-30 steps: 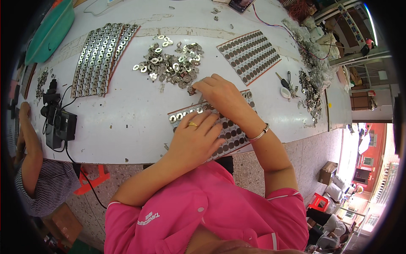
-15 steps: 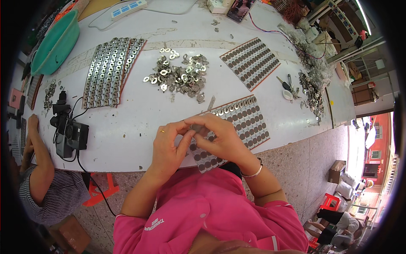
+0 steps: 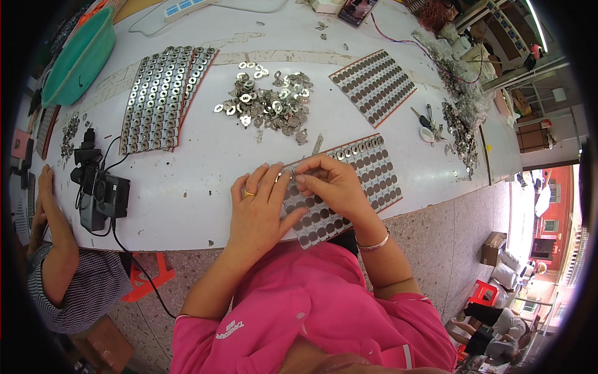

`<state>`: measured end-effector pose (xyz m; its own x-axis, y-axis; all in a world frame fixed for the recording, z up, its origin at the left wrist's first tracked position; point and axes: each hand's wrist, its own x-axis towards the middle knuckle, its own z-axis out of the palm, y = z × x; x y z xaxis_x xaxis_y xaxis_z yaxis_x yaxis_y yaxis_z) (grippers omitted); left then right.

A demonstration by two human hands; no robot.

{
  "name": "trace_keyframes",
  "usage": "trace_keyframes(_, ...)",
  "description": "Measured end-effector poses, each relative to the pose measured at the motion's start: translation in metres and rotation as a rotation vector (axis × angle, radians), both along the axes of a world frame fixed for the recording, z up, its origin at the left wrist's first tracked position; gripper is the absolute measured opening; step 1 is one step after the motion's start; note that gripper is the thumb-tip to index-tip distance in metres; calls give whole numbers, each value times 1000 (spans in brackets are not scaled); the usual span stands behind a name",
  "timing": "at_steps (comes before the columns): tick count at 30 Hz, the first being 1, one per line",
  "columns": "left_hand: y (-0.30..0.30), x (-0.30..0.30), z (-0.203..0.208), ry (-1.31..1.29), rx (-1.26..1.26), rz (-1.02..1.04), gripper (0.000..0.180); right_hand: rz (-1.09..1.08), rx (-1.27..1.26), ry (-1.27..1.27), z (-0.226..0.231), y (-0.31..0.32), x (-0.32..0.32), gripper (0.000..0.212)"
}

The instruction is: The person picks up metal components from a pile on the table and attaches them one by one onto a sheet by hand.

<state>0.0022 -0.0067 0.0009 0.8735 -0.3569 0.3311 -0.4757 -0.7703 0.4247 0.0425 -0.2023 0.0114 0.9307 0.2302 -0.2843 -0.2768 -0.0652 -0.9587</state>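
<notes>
Under my hands lies a flat panel (image 3: 378, 176) with rows of round dark discs; shiny ring-shaped metal pieces sit along its far row. My left hand (image 3: 258, 212) rests at the panel's left edge, fingers stretched out and a little apart, holding nothing visible. Above the far row, near its left end, my right hand (image 3: 336, 190) is pinched closed; whatever is between the fingertips is hidden. A loose pile of small shiny metal pieces (image 3: 274, 106) lies just beyond the hands.
Another disc panel (image 3: 374, 87) lies far right, near keys (image 3: 426, 124) and metal scraps (image 3: 460, 140). Left are stacked panels (image 3: 156, 103) covered with metal pieces, a black device with cables (image 3: 106, 196) and a green basin (image 3: 81, 62). A co-worker's arm (image 3: 59, 230) reaches in at far left.
My hands were together, fingertips meeting over the panel's left part. Now they have parted: the left fingers have spread flat, and the right hand pinches over the far row.
</notes>
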Motion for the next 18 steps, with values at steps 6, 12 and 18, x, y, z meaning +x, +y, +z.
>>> trace_keyframes(6, 6, -4, -1, 58, -3, 12, 72, 13, -125, 40, 4, 6, 4, 17)
trace_keyframes(12, 10, -2, 4, 109, -35, 3, 82, 37, -256, -14, 21, 12, 1, 13)
trace_keyframes(18, 11, -1, 0, 141, -57, 9, 84, 157, -323, -144, 8, 13, 0, 11)
